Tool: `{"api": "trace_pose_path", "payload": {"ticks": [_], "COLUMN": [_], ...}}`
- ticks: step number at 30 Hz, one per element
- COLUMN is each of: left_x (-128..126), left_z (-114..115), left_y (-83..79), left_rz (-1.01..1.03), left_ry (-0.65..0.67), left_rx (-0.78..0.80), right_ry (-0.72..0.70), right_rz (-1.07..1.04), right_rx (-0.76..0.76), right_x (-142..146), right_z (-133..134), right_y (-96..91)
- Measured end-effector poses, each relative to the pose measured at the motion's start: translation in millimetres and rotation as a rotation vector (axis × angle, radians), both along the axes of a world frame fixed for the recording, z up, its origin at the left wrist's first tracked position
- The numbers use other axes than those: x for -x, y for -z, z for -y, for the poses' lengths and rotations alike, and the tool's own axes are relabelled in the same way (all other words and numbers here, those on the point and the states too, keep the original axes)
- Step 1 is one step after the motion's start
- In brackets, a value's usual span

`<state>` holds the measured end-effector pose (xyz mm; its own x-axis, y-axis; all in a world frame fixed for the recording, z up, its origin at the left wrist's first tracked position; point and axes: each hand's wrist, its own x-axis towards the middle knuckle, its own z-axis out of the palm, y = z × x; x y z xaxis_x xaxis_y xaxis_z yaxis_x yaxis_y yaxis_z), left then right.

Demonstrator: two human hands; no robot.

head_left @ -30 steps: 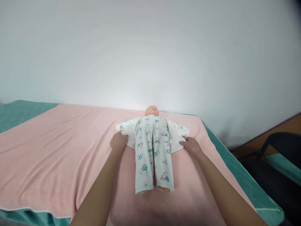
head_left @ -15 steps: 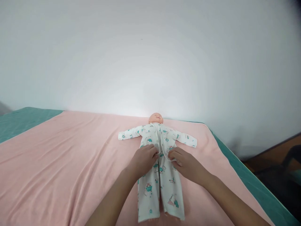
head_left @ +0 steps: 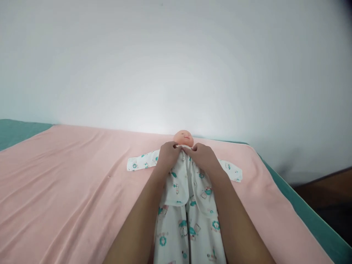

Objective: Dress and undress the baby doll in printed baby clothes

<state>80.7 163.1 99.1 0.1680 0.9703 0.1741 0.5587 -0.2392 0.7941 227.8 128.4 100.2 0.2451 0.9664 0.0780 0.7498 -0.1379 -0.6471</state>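
A baby doll [head_left: 183, 138] lies on its back on a pink blanket [head_left: 68, 183], head toward the wall. It wears a white sleepsuit [head_left: 181, 205] printed with teal and pink figures, sleeves spread to both sides. My left hand [head_left: 168, 156] and my right hand [head_left: 202, 156] meet at the sleepsuit's neckline just below the doll's chin. Both hands have their fingers curled and pinch the two front edges of the garment together. Lower down the front flaps hang loose over the doll's belly.
The pink blanket covers a bed with a teal sheet [head_left: 297, 205] showing along the right edge and at the far left. A plain white wall rises right behind the doll's head. A brown floor [head_left: 324, 190] lies to the right of the bed.
Both hands moved from the outer edges of the open jacket to its middle, folding the flaps over the doll's chest, then up to the neckline. The view has come closer.
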Motion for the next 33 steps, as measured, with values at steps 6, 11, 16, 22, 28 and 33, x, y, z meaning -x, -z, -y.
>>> {"api": "trace_pose_path", "payload": {"ticks": [6, 11, 16, 22, 28, 33], "left_x": [4, 0, -9, -16, -19, -16], "left_z": [-11, -13, -13, -9, -7, -8], "left_y": [1.9, -1.5, -3.6, -0.3, 3.1, 6.9], "left_rz": [0.041, 0.016, 0.124, 0.2, 0.172, 0.197], "left_ry": [0.128, 0.16, 0.115, 0.071, 0.03, 0.069], "left_rx": [0.08, 0.051, -0.029, -0.047, -0.078, -0.029], "right_ry": [-0.025, 0.002, -0.015, -0.071, -0.099, -0.105], "right_rz": [-0.204, -0.407, -0.491, -0.679, -0.572, -0.543], "right_rx": [-0.051, -0.153, -0.278, -0.289, -0.307, -0.354], "right_x": [-12, -10, -3, -7, -6, -5], "right_z": [-6, -12, -13, -19, -18, -16], "right_y": [15.9, 12.4, 13.1, 28.1, 31.0, 29.4]}}
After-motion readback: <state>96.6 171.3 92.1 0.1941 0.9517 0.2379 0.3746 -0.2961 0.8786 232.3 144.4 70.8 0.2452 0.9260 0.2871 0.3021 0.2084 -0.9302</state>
